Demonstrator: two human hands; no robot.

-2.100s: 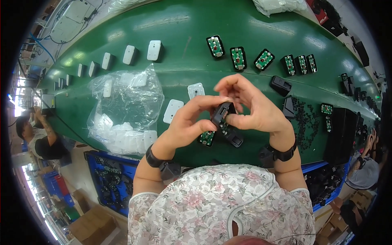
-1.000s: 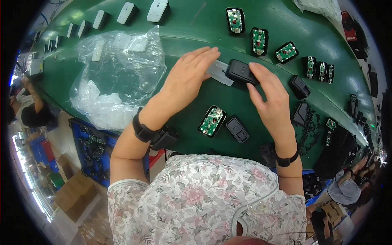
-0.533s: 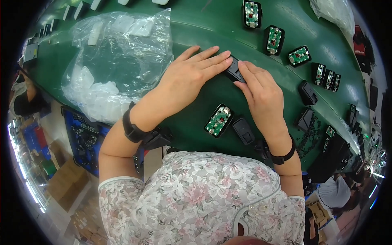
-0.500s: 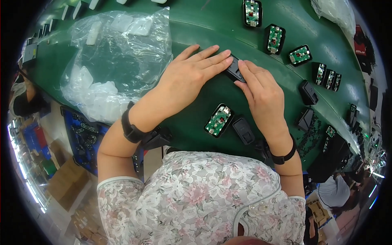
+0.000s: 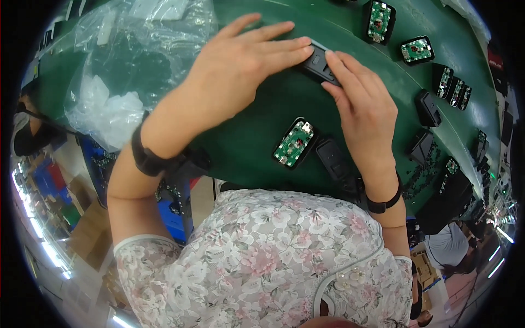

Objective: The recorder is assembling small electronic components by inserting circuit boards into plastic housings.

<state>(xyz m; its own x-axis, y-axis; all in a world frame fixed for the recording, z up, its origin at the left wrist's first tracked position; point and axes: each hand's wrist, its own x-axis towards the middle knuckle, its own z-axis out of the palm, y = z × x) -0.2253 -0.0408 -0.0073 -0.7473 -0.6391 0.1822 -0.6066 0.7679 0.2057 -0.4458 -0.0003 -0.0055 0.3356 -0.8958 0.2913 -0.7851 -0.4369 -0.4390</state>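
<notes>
A small black plastic case (image 5: 318, 63) with a lighter strip along its far edge lies between my two hands. My right hand (image 5: 367, 97) pinches its right end, thumb on the near side and fingers on the far side. At the left end, two fingertips of my left hand (image 5: 232, 68) grip the case, while its other fingers stretch out and apart; the left thumb is hidden. Nearer to me lies an open black case with a green circuit board (image 5: 296, 143). Beside it is another black case (image 5: 332, 158), partly covered by dark shapes near my right wrist.
Clear plastic bags (image 5: 109, 115) with white pieces spread over the left of the green table (image 5: 246, 142). On the right stand several board-filled cases (image 5: 378, 23) and black cases (image 5: 427, 108). Small black parts (image 5: 421, 177) lie scattered near my right forearm.
Both hands have moved away from me with the black case, and my left forearm has shifted left. The case has turned slightly, showing its slotted face more. My whole view has shifted a little.
</notes>
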